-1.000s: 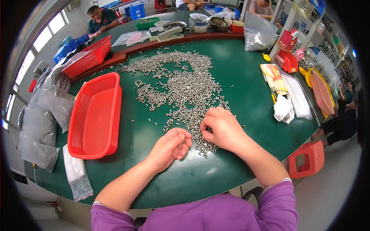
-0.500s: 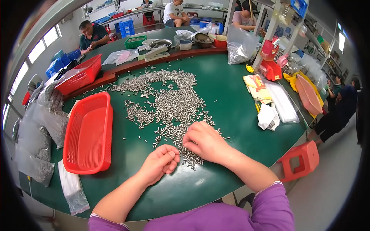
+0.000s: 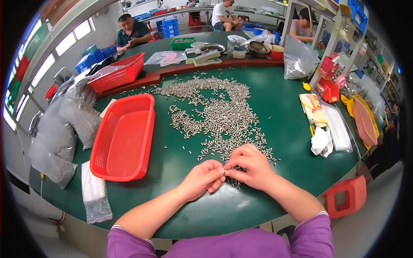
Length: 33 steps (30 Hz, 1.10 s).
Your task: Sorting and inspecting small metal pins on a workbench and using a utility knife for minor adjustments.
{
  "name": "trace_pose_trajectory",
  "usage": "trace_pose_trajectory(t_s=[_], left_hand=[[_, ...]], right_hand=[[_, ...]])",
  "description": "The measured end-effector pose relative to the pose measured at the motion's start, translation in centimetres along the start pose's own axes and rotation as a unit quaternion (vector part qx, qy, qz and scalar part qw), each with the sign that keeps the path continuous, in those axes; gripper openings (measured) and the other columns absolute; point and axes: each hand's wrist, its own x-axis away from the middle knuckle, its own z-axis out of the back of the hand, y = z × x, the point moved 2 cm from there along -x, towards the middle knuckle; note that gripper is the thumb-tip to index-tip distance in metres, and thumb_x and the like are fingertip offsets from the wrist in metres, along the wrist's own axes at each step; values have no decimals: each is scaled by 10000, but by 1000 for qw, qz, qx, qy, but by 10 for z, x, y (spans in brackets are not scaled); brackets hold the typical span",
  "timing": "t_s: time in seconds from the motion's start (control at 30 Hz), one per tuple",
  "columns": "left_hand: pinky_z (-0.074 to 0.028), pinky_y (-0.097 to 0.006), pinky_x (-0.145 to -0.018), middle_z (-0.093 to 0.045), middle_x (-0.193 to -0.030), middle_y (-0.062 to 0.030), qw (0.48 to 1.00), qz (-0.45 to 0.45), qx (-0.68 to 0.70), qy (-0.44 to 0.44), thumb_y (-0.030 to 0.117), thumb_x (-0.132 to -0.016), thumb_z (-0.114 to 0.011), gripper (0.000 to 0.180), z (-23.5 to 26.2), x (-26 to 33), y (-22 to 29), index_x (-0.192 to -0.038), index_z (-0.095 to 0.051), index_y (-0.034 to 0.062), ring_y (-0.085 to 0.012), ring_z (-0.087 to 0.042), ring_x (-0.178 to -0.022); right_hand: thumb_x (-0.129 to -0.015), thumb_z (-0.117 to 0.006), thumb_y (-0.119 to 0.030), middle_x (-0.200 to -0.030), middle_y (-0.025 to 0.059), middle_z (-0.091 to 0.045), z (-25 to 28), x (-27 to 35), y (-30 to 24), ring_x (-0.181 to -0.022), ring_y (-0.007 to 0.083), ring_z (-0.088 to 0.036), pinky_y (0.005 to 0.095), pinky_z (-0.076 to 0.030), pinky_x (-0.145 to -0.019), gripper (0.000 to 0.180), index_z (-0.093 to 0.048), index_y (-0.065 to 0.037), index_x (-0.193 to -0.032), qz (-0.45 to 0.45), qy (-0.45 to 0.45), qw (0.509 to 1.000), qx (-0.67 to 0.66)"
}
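– Sleeves (image 3: 131, 243) in purple sit nearest us; how do our forearms (image 3: 157, 210) run from them?

– Both slant forward and inward, so our left hand (image 3: 204, 177) and right hand (image 3: 249, 167) meet at the fingertips.

– Are our fingers apart?

– Together: the left thumb and index finger pinch a small pale piece (image 3: 225, 170), and the right thumb and fingertips close on it opposite. Our other left fingers curl toward the palm; the right hand arches, knuckles up.

– What surrounds the fingertips?

– Partly beneath the right hand and spreading ahead, we have the heap of metal pins (image 3: 228, 116) on the green table (image 3: 275, 215). Well left of our fingers stands the red basket (image 3: 124, 142); well right, a crumpled white bundle (image 3: 322, 142).

– And farthest?

– Ahead of our fingers, past the heap, a steel bowl (image 3: 212, 48); beyond that, a seated person in white (image 3: 221, 15).
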Motion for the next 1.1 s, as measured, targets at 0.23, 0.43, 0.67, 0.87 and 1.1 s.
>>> trace_pose_trajectory(t_s=[0.23,0.43,0.67,0.87,1.1], left_hand=[[-365,-189,-454,-582,-819,-21,999,-20,41,-10,174,-953,-496,144,2,0,3,-1009,-533,47,-68,-493,-574],[-367,-190,-463,-578,-831,-25,999,-15,40,-20,153,-948,-499,131,1,0,3,-1024,-520,48,-69,-491,-584],[-366,-197,-494,-555,-844,-31,999,-18,-16,-40,143,-950,-496,82,-2,-1,2,-970,-479,65,-81,-475,-600],[-389,-220,-524,-555,-869,-51,999,-12,18,-48,167,-974,-442,107,0,0,4,-998,-486,73,-95,-486,-628],[-397,-241,-522,-564,-877,-77,998,-6,35,-49,193,-986,-400,172,1,-2,1,-1011,-501,57,-121,-494,-623]], right_hand=[[-763,-700,-140,-851,18,-574,-1,-4,7,-850,203,-548,329,-458,-750,132,-697,-139,-895,-15,3,999,-39],[-729,-720,-86,-844,5,-577,-4,-1,9,-834,177,-555,310,-448,-749,180,-711,-143,-899,-24,3,998,-52],[-737,-711,-86,-888,-5,-577,-3,0,8,-865,186,-554,309,-451,-757,213,-709,-163,-936,43,-10,999,-17],[-797,-643,-92,-935,47,-584,22,-6,14,-901,239,-560,348,-463,-790,199,-673,-127,-991,-23,87,995,49],[-765,-664,-103,-897,50,-577,43,-5,22,-874,254,-560,372,-468,-764,125,-657,-100,-890,-71,90,975,191]])
